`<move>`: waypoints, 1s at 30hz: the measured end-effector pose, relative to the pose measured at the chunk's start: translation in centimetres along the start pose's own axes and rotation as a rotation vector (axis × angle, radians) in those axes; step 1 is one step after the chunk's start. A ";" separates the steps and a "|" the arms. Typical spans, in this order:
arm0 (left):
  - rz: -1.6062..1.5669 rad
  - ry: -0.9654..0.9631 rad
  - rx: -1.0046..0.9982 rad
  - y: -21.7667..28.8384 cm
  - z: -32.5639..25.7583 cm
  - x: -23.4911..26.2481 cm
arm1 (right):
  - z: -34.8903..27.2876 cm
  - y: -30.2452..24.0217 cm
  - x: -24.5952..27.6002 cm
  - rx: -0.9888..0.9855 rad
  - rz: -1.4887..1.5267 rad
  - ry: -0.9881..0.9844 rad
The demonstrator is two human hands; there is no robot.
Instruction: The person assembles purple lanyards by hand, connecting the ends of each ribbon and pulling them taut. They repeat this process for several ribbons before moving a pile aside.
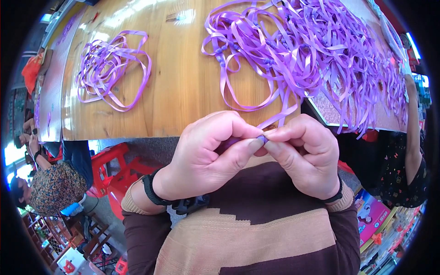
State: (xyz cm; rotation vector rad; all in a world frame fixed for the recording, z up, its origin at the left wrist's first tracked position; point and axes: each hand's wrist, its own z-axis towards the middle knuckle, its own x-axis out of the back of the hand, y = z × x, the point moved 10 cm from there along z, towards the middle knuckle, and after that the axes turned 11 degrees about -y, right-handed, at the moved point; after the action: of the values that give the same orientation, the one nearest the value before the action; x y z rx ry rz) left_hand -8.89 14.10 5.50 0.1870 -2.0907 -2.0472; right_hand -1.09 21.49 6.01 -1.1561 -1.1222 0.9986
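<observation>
In front of my chest, just off the table's near edge, both hands meet fingertip to fingertip. My left hand (206,156) is closed, its thumb and forefinger pinching a purple ribbon. My right hand (308,156) pinches the same ribbon right beside it, other fingers curled in. A small bluish-purple bit (262,138) shows between the thumbs; its exact form is too small to tell. Beyond the hands, a strip of purple ribbon (280,115) runs up toward the large heap of purple ribbons (316,50), where darker purple beads or knots show on some strands.
A smaller tangle of purple ribbon (112,68) lies at the left of the wooden table (176,78). Red plastic stools (110,165) stand below its left side. One person (55,188) sits at far left; another person (398,169) is at far right, an arm by the heap.
</observation>
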 end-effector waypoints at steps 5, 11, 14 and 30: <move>-0.245 -0.046 0.028 -1.1 0.0 0.4 | 0.8 -0.8 0.1 0.037 -0.045 -0.011; -0.031 -0.059 -0.090 0.6 -0.5 1.0 | 1.4 -3.2 -1.0 0.124 -0.430 0.001; -0.059 -0.028 -0.122 0.9 -0.6 0.9 | 0.8 -4.0 -1.8 0.169 -0.593 -0.017; 0.335 0.076 -0.437 4.2 -2.3 0.8 | 1.0 -5.0 -3.0 0.442 -0.586 -0.055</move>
State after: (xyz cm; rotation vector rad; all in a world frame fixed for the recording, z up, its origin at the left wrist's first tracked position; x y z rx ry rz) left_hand -8.93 11.78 9.74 -0.1432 -1.4621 -2.1746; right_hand -2.53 17.98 10.60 -0.4066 -1.1180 0.7608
